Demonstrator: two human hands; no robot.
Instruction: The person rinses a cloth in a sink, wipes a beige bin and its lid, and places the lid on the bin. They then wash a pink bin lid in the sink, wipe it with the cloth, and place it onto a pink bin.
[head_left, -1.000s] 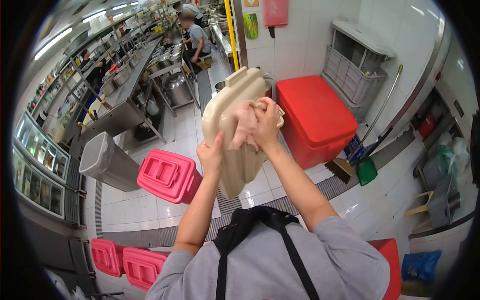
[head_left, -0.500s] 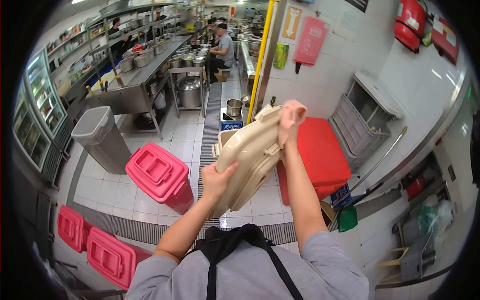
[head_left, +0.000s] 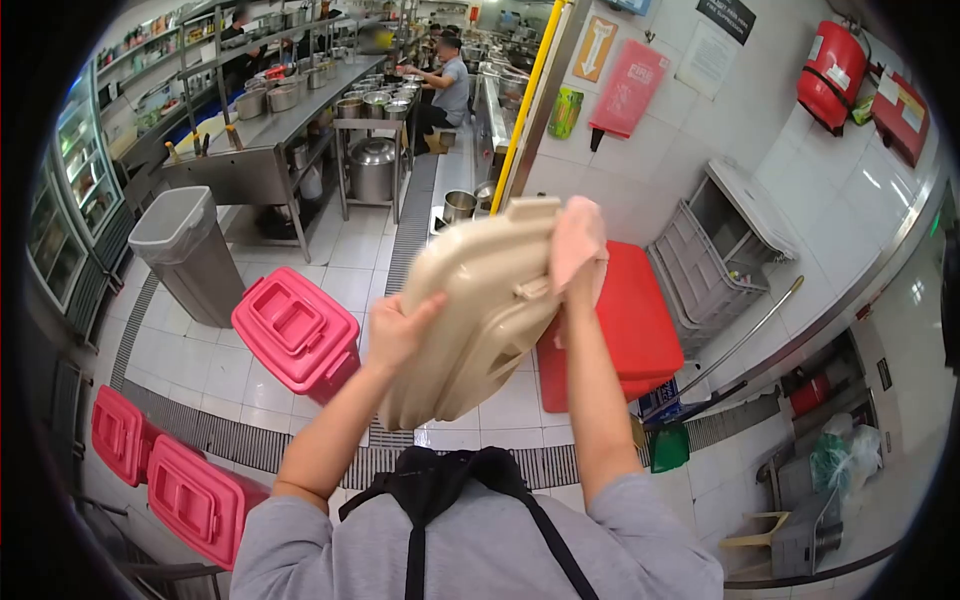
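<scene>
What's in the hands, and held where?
Beige lid: left hand grips its left edge, thumb on the visible face. Pink cloth: right hand holds it against the lid's right edge, fingers hidden, exact grip unclear.

Wall (head_left: 635,178): white tile. Floor (head_left: 352,252): white tile, crossed by drain grating (head_left: 245,444). Steel table (head_left: 226,176): stands left. Glass-doored fridge (head_left: 86,165): far left.

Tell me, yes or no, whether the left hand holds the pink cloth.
No, the left hand grips one edge of the beige plastic lid, while the pink cloth is at the lid's opposite side.
</scene>
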